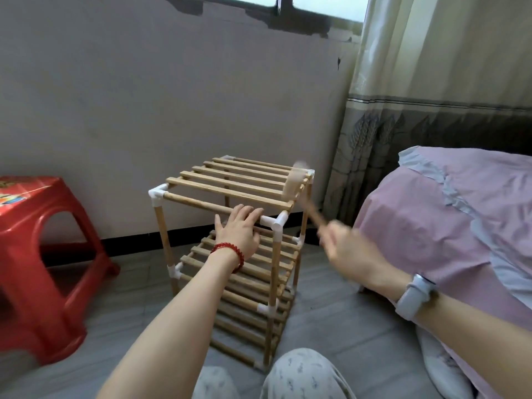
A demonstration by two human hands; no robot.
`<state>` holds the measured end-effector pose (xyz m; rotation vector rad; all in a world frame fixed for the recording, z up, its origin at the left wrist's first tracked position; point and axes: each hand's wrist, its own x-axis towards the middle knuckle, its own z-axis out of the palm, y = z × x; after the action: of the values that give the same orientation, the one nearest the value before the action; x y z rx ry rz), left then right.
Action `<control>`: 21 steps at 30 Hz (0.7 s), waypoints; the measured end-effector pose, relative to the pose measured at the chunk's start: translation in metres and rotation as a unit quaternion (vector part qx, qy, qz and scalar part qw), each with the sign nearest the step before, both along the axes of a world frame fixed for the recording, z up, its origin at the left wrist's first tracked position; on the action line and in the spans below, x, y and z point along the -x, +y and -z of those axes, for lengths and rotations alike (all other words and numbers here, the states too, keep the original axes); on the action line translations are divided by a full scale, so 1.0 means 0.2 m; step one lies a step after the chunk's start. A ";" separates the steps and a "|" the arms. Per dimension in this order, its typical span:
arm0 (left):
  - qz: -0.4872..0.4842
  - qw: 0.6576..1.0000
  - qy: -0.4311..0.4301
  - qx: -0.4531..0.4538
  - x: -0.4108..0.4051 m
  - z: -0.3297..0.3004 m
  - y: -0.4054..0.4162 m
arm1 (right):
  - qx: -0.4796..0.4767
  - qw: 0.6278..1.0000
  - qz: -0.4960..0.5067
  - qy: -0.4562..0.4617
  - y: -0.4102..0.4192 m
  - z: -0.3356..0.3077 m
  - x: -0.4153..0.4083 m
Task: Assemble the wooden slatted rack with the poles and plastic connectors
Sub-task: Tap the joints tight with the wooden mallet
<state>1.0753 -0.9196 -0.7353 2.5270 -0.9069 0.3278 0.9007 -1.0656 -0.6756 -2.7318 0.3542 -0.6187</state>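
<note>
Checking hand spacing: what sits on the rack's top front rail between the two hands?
Head view: the white corner connector sits between the left hand and right hand.

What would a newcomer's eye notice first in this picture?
The wooden slatted rack stands mid-floor, with white plastic connectors at its corners. The left hand rests on its top front pole, while the right hand swings a blurred wooden mallet. A red plastic stool sits left.

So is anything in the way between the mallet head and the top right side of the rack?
Nothing visible. The blurred mallet in the right hand is at the rack's top right rail; the left hand rests on the front rail.
</note>
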 end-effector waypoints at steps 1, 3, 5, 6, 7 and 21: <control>-0.001 1.000 0.002 -0.002 0.00 0.00 0.01 | 0.006 0.997 0.004 0.079 0.00 0.03 0.00; 0.004 1.000 0.004 -0.008 0.00 0.00 0.01 | -0.022 1.000 0.006 0.000 -0.04 0.01 -0.01; 0.002 1.000 0.001 -0.009 0.01 0.00 0.01 | -0.036 0.985 -0.017 -0.170 -0.04 -0.02 -0.02; 0.003 1.000 -0.003 -0.013 0.01 0.00 0.01 | -0.038 0.983 -0.030 -0.176 -0.04 -0.01 -0.02; 0.004 1.000 -0.008 -0.017 0.01 0.00 0.01 | -0.036 0.992 -0.034 -0.118 -0.02 0.00 -0.03; -0.096 0.995 0.013 -0.024 -0.48 -0.02 0.46 | 0.027 0.996 -0.050 -0.062 0.27 0.13 -0.62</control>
<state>1.1705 -0.8283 -0.7316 2.6630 -0.6710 0.3346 1.0254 -1.0123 -0.7018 -2.7259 0.1726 -0.7775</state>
